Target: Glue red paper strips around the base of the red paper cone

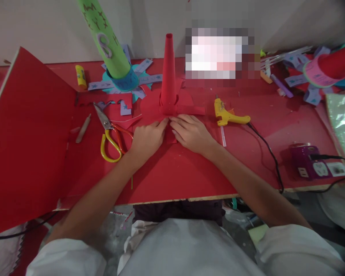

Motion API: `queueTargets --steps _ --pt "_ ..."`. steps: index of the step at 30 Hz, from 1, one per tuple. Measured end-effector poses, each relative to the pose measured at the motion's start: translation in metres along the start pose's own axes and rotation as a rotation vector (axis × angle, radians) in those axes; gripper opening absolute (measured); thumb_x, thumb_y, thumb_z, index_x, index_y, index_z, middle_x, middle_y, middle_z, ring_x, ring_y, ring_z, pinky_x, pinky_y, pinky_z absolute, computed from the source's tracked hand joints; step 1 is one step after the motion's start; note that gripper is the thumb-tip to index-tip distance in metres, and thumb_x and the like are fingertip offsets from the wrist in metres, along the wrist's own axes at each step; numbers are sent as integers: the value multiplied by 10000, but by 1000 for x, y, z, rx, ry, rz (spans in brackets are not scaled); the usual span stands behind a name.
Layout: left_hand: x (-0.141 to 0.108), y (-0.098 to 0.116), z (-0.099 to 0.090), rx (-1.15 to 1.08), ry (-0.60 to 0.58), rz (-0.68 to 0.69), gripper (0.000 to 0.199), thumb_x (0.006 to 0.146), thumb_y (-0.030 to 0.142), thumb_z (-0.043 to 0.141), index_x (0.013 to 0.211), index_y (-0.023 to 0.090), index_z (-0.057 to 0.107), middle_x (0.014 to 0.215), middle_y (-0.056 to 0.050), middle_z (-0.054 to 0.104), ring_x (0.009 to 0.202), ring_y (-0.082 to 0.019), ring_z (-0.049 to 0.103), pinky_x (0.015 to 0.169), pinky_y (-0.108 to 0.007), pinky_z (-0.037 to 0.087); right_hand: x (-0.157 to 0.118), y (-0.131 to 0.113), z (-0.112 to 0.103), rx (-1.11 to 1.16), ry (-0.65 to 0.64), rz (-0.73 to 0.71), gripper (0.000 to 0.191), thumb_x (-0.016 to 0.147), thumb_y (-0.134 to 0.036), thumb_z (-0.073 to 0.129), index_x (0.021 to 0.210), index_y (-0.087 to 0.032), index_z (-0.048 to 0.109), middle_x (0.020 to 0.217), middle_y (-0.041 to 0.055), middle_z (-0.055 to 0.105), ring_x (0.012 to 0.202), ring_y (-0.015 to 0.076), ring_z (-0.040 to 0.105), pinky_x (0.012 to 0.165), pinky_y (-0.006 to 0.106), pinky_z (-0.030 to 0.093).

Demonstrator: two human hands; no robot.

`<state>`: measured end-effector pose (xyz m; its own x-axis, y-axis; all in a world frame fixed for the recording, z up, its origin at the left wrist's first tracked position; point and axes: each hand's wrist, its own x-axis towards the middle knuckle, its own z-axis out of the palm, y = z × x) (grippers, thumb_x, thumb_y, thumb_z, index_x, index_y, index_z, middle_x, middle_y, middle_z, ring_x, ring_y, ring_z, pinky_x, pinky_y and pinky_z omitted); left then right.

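Note:
A tall red paper cone (168,73) stands upright on a flat red paper base with strips fanning out around it. Just in front of the cone, my left hand (149,138) is closed, its fingertips pressing on a red paper strip (170,136). My right hand (193,134) meets it from the other side, fingers together and bent onto the same strip. The fingertips of both hands nearly touch. Close by my left hand lie scissors (110,134) with yellow and orange handles. Right of my right hand rests a yellow glue gun (228,114) with a clear glue stick in it.
A green paper tube (110,50) stands on a blue base at the back left, near a yellow glue stick tube (81,76). A red board (31,130) leans up at left. At right are a purple power adapter (310,161), black cable and a pink-and-red paper piece (319,71).

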<state>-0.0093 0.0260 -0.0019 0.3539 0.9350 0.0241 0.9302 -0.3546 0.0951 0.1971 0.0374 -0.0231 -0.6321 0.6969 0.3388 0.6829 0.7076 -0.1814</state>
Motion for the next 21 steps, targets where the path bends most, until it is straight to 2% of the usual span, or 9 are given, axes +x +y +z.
queueTargets --steps 10,14,21 --pt "0 2 -2 21 -4 2 513 1032 223 442 1526 247 575 1025 -147 787 807 -276 751 706 -372 512 0 0 0 18 -12 22 379 1092 -231 422 1336 -132 694 1431 147 703 1278 325 583 1065 490 449" --pt "1 1 -2 40 -14 7 516 1037 228 436 1537 242 566 1032 -159 787 806 -301 755 692 -389 508 0 0 0 -3 10 1 384 1099 -236 412 1327 -125 700 1418 145 708 1274 323 581 1067 482 448" --pt "0 1 -2 39 -18 8 520 1053 246 413 1555 257 549 1028 -164 782 812 -311 755 706 -399 512 0 0 -1 -26 18 -26 379 1102 -225 398 1235 -144 744 1209 148 766 1188 312 616 1039 477 456"
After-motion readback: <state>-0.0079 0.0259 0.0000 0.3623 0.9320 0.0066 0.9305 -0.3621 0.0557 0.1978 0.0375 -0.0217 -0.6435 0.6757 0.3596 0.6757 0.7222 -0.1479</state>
